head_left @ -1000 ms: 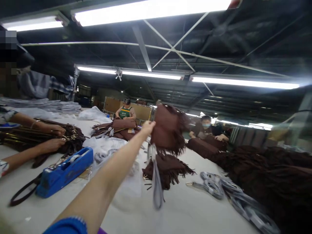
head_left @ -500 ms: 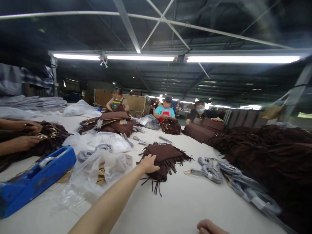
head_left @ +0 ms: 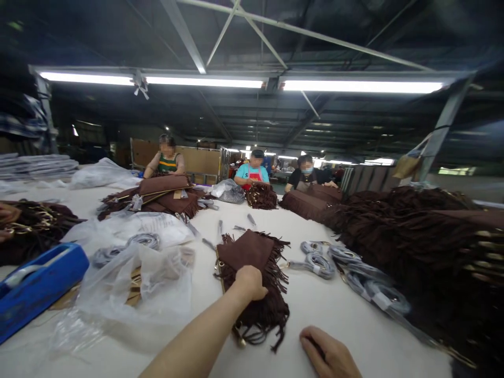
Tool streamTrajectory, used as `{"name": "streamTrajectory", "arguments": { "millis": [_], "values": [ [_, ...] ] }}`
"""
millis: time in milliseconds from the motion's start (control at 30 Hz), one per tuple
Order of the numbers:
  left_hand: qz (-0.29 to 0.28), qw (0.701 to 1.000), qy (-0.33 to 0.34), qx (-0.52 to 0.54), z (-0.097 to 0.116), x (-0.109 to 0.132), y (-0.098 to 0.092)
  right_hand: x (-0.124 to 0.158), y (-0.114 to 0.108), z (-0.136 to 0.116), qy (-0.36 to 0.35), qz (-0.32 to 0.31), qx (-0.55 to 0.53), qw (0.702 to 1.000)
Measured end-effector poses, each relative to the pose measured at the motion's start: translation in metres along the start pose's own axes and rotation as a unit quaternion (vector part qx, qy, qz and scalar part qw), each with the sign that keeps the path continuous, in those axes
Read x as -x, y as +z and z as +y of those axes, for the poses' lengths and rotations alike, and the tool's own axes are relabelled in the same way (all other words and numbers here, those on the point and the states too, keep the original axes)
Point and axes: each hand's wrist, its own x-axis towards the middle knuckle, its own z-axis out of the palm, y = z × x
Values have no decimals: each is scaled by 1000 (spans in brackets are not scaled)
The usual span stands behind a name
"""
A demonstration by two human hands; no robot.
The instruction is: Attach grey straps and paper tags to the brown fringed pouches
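Note:
A dark brown fringed bag point(head_left: 246, 248) lies on the white table in front of me, its gold-coloured zipper edge showing at the left. My left hand point(head_left: 250, 283) is closed on the middle of it, with the knuckles up and the fingertips hidden. Strands of fringe spread to the right and below that hand. Low in the view, my right hand point(head_left: 329, 353) rests at the table, fingers loosely curled and a gap beside the thumb. It holds nothing and is apart from the bag.
Grey wrapped straps point(head_left: 318, 265) lie right of the bag, beside a large heap of brown fringed bags point(head_left: 394, 231). To the left are clear plastic bags point(head_left: 165, 283), a blue tape dispenser point(head_left: 43, 289) and another person's hand point(head_left: 8, 215). Several people work across the table.
My left hand has closed on the bag and drawn it nearer, turning it. My right hand has come further into view from below. The whole view has shifted to the right.

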Motion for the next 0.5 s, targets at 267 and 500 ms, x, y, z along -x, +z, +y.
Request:
{"name": "streamTrajectory", "arguments": {
  "millis": [267,500],
  "values": [
    [-124,931,149,309,61,109,44,3,-30,21,128,52,-126,982],
    [105,971,180,115,-51,108,24,8,-35,33,48,45,-37,997]
  ]
}}
